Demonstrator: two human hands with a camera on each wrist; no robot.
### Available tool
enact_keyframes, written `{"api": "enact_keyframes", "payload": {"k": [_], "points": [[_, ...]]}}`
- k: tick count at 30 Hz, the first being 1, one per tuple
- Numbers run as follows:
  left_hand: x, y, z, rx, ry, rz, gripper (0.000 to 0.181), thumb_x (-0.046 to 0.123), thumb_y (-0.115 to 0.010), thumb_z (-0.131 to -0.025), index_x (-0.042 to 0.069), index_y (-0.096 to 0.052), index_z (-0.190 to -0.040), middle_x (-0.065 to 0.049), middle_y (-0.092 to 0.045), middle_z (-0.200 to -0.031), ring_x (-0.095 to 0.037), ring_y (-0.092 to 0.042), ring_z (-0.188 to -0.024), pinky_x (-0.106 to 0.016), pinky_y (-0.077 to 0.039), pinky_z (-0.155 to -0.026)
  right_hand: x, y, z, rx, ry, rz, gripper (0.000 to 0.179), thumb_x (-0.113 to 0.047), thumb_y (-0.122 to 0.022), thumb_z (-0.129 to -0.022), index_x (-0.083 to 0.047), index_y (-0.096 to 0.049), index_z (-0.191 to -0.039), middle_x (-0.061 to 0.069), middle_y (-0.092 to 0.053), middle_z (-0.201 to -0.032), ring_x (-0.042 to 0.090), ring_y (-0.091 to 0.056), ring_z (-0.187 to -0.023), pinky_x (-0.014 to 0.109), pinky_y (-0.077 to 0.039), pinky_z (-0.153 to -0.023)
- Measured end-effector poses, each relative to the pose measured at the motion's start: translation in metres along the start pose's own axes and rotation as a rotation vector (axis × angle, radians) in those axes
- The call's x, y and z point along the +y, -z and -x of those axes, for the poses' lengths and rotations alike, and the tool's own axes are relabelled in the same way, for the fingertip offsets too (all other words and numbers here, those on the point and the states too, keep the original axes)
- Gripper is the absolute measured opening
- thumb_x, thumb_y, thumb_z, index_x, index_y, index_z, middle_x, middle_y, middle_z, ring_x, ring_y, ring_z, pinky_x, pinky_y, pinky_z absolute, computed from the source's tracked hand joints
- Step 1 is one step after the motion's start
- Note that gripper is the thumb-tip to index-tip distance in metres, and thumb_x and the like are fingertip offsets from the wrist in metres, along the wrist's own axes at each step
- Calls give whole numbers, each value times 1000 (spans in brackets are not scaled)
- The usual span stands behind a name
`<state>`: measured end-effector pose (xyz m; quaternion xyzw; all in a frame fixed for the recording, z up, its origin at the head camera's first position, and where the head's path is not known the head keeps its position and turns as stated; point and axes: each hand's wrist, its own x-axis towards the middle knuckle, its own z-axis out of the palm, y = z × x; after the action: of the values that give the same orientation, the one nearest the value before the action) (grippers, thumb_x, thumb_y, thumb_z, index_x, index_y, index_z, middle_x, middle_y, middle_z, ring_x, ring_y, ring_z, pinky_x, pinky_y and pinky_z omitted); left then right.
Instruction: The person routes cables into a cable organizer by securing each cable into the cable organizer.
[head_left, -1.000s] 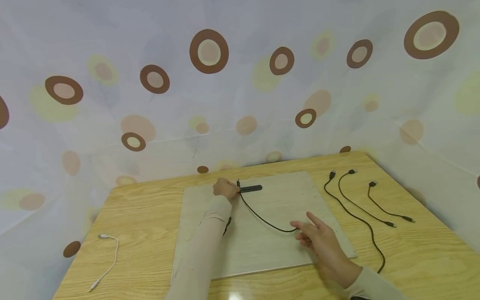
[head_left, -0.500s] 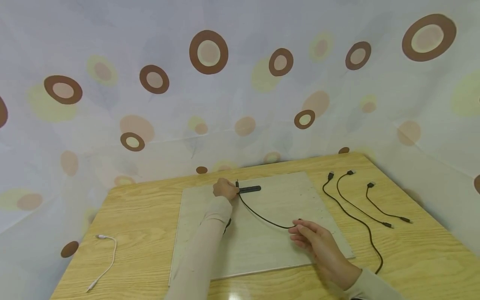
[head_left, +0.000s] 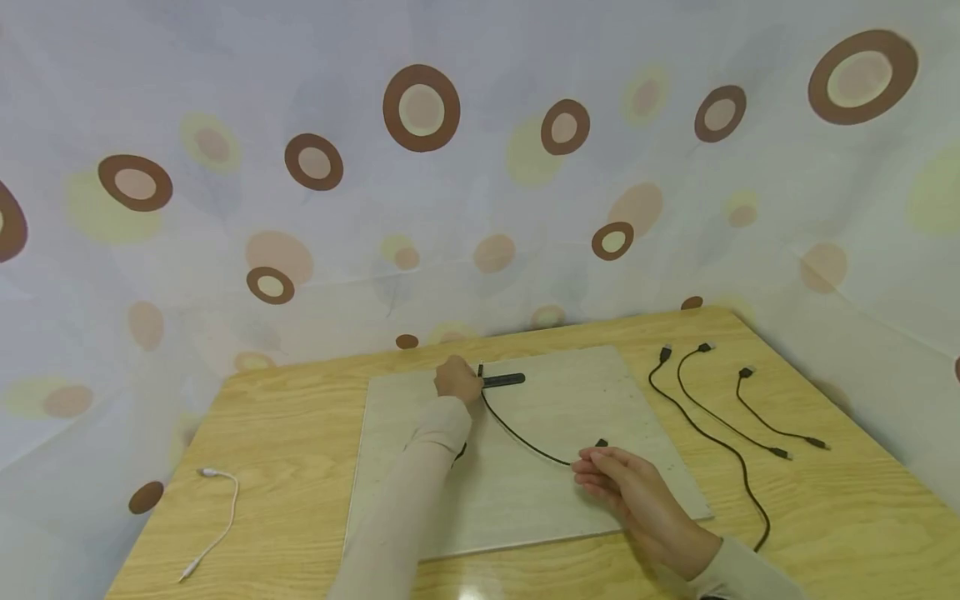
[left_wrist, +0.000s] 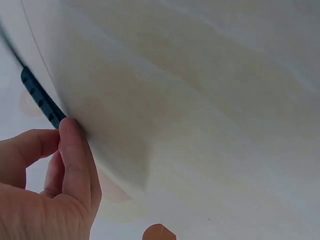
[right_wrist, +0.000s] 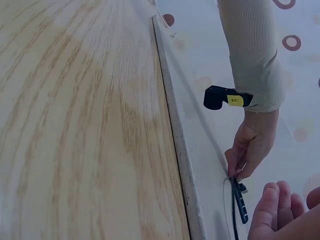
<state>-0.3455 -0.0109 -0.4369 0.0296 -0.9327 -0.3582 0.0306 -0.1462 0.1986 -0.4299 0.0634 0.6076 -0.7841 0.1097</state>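
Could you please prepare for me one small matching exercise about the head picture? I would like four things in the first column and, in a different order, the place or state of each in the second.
Column 1
1. white cable
2. left hand
3. pale board
4. longest loose black cable

Column 2
A. in the middle of the wooden table
B. lying to the right of the board
C. lying to the left of the board
D. pinching one end of a black strip

Right pairs: 1-C, 2-D, 3-A, 4-B
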Motion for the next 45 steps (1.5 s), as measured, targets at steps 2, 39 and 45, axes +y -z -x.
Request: {"api": "enact_keyframes", "payload": {"k": [2,39,45], "points": [[-2,2,3,-17,-27,4,16,4,-69,-84,-1,-67,-69,-14,-70,-78,-33,-67,-81,-43,-57,-74,0,-1,1,-6,-2,-4,38,-18,-45,-103,11,-45,-126,0,-68,-99,11,-67,-93,22,-53,-86],[-69,96,54,-256,-10,102,19,15,-57,-94,-1,-68,-92,-7,-70,-85,-16,-65,-68,-27,-56,-62,6,-17,0,-122,-34,63,38,-21,-48,-102,10,-50,-122,2,-68,-100,10,-66,-91,24,-53,-86],[-96,120,62,-252,3,151,19,14,-57,-94,-3,-66,-93,-10,-69,-83,-16,-66,-68,-28,-57,-63,8,-19,0,-149,-50,48,32,-21,-48,-102,6,-55,-118,1,-69,-98,10,-66,-89,23,-54,-83]]}}
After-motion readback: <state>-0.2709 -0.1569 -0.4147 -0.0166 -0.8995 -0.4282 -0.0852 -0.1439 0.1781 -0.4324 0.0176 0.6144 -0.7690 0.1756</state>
